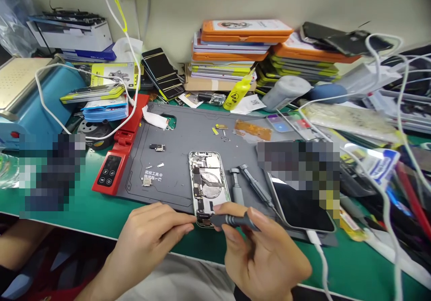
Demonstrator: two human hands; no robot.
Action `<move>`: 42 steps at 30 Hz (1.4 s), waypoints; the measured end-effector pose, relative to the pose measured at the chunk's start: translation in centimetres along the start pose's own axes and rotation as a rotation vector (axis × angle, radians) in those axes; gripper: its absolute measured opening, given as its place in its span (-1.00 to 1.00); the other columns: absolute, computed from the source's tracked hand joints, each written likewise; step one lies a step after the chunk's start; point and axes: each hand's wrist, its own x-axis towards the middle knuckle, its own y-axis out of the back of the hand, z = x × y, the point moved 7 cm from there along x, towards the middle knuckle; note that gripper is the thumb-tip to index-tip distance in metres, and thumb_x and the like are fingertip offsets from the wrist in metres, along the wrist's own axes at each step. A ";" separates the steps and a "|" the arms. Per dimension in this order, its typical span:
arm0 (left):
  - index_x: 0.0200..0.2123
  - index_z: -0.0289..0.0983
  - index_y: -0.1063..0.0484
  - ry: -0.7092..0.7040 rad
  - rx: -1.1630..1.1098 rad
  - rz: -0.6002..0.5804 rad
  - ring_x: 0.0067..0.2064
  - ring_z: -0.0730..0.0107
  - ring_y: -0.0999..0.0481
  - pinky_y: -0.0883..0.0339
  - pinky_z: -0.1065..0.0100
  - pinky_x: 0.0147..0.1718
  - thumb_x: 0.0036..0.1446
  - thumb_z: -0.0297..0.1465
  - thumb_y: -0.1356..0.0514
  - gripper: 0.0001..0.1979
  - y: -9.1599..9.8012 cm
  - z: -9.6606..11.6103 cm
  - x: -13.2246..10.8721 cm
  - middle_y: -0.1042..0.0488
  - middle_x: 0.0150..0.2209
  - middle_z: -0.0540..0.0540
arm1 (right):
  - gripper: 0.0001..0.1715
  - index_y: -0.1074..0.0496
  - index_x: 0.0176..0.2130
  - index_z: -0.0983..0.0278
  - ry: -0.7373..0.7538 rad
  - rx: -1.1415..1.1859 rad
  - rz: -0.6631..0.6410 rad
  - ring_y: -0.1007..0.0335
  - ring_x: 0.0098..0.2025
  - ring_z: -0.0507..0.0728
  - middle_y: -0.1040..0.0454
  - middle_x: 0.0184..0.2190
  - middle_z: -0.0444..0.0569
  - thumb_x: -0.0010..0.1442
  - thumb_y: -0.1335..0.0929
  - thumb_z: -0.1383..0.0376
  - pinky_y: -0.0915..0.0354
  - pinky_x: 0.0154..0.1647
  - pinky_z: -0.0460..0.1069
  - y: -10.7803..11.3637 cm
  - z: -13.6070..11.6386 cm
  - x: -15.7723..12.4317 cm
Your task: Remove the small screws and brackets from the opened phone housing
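At phone (208,182) bottom, screwdriver (232,220) tip indistinct.

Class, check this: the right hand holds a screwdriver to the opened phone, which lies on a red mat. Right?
Wrong colour: the head view shows the opened phone lying on a grey mat. The right hand does hold a screwdriver to it.

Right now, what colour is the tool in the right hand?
Dark grey; the screwdriver shows best in the head view.
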 end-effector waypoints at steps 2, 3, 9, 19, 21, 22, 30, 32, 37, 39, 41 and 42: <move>0.02 -0.19 -0.66 0.001 0.006 -0.004 -0.31 0.47 -0.61 -0.41 0.43 -0.27 0.62 -0.38 -0.25 -0.85 0.0 0.0 -0.1 -0.71 -0.26 0.06 | -0.37 -0.38 0.44 0.19 0.006 -0.012 -0.003 -0.79 -0.20 0.19 -0.76 -0.16 0.02 0.48 -0.38 0.48 -0.71 -0.29 0.01 0.0 -0.1 -0.2; 0.02 -0.19 -0.66 0.000 0.010 -0.003 -0.32 0.47 -0.61 -0.41 0.43 -0.27 0.62 -0.38 -0.25 -0.85 0.0 0.0 -0.1 -0.71 -0.26 0.06 | -0.37 -0.40 0.43 0.19 0.013 -0.028 -0.011 -0.79 -0.19 0.19 -0.76 -0.15 0.04 0.47 -0.40 0.49 -0.72 -0.28 0.01 0.1 -0.1 -0.2; 0.02 -0.19 -0.66 0.007 0.018 0.000 -0.32 0.45 -0.61 -0.42 0.42 -0.27 0.60 -0.38 -0.26 -0.87 0.0 0.1 -0.2 -0.71 -0.27 0.05 | -0.38 -0.39 0.47 0.23 0.139 -0.060 -0.048 -0.76 -0.09 0.21 -0.69 -0.12 0.05 0.51 -0.41 0.42 -0.73 -0.19 0.07 0.4 -1.2 0.3; -0.11 -0.19 -0.60 0.071 -0.081 0.015 -0.25 0.52 -0.67 -0.44 0.51 -0.18 0.67 -0.39 -0.16 -0.76 0.3 -0.3 -0.3 -0.72 -0.25 0.07 | -0.39 -0.57 0.22 0.27 0.166 -0.074 0.125 -0.65 -0.16 0.14 -0.60 -0.16 -0.04 0.30 -0.42 0.70 -0.67 -0.25 0.07 1.3 -2.2 1.8; -0.16 -0.19 -0.57 0.124 -0.096 0.012 -0.29 0.53 -0.64 -0.41 0.52 -0.23 0.67 -0.38 -0.15 -0.73 0.3 -0.6 -0.5 -0.69 -0.28 0.08 | -0.39 -0.56 0.22 0.29 0.168 -0.044 0.106 -0.64 -0.12 0.15 -0.59 -0.15 -0.04 0.30 -0.40 0.71 -0.67 -0.21 0.08 1.2 -2.2 1.8; -0.19 -0.19 -0.56 0.148 -0.101 0.011 -0.31 0.54 -0.63 -0.40 0.52 -0.26 0.67 -0.38 -0.15 -0.72 0.3 -0.7 -0.6 -0.68 -0.30 0.09 | -0.37 -0.55 0.24 0.30 0.171 -0.029 0.092 -0.65 -0.10 0.16 -0.60 -0.13 -0.02 0.31 -0.38 0.72 -0.67 -0.20 0.09 1.2 -2.2 1.8; -0.24 -0.18 -0.54 0.189 -0.067 0.015 -0.34 0.52 -0.60 -0.37 0.51 -0.29 0.65 -0.37 -0.16 -0.70 0.5 -0.7 -0.6 -0.64 -0.33 0.09 | -0.24 -0.49 0.35 0.24 0.152 0.010 0.036 -0.64 -0.01 0.16 -0.61 -0.02 0.03 0.31 -0.34 0.73 -0.68 -0.14 0.11 0.7 -1.7 1.5; -0.23 -0.19 -0.54 0.157 -0.047 0.012 -0.32 0.49 -0.63 -0.39 0.49 -0.28 0.65 -0.36 -0.17 -0.71 0.4 -0.6 -0.5 -0.66 -0.32 0.06 | -0.28 -0.52 0.31 0.26 0.158 0.003 0.043 -0.63 -0.06 0.14 -0.60 -0.08 -0.01 0.30 -0.36 0.73 -0.66 -0.16 0.08 0.7 -1.7 1.5; -0.25 -0.21 -0.54 0.031 0.007 -0.012 -0.36 0.43 -0.61 -0.41 0.45 -0.31 0.64 -0.36 -0.19 -0.70 0.4 0.2 0.1 -0.65 -0.36 0.02 | -0.30 -0.49 0.30 0.28 0.176 0.028 0.039 -0.66 -0.03 0.14 -0.61 -0.03 0.03 0.30 -0.33 0.72 -0.67 -0.10 0.09 0.7 -2.0 1.6; -0.24 -0.21 -0.55 0.014 0.022 -0.004 -0.37 0.43 -0.62 -0.42 0.44 -0.33 0.63 -0.37 -0.19 -0.72 0.5 0.2 0.2 -0.65 -0.35 0.01 | -0.29 -0.47 0.32 0.25 0.168 0.042 0.020 -0.65 -0.07 0.12 -0.62 -0.05 0.01 0.32 -0.31 0.71 -0.66 -0.13 0.08 0.7 -1.9 1.7; -0.22 -0.20 -0.57 0.010 0.030 0.012 -0.35 0.43 -0.64 -0.44 0.45 -0.32 0.62 -0.39 -0.20 -0.74 0.6 0.2 0.2 -0.66 -0.33 0.00 | -0.29 -0.45 0.34 0.22 0.157 0.055 0.008 -0.66 -0.09 0.12 -0.63 -0.06 0.01 0.34 -0.31 0.68 -0.66 -0.13 0.08 0.6 -1.8 1.8; -0.22 -0.20 -0.57 0.002 0.033 0.020 -0.34 0.44 -0.65 -0.45 0.46 -0.31 0.62 -0.39 -0.20 -0.74 0.6 0.2 0.2 -0.67 -0.32 0.00 | -0.29 -0.43 0.35 0.21 0.151 0.062 0.009 -0.66 -0.08 0.12 -0.63 -0.06 0.01 0.36 -0.32 0.67 -0.67 -0.12 0.09 0.5 -1.8 1.8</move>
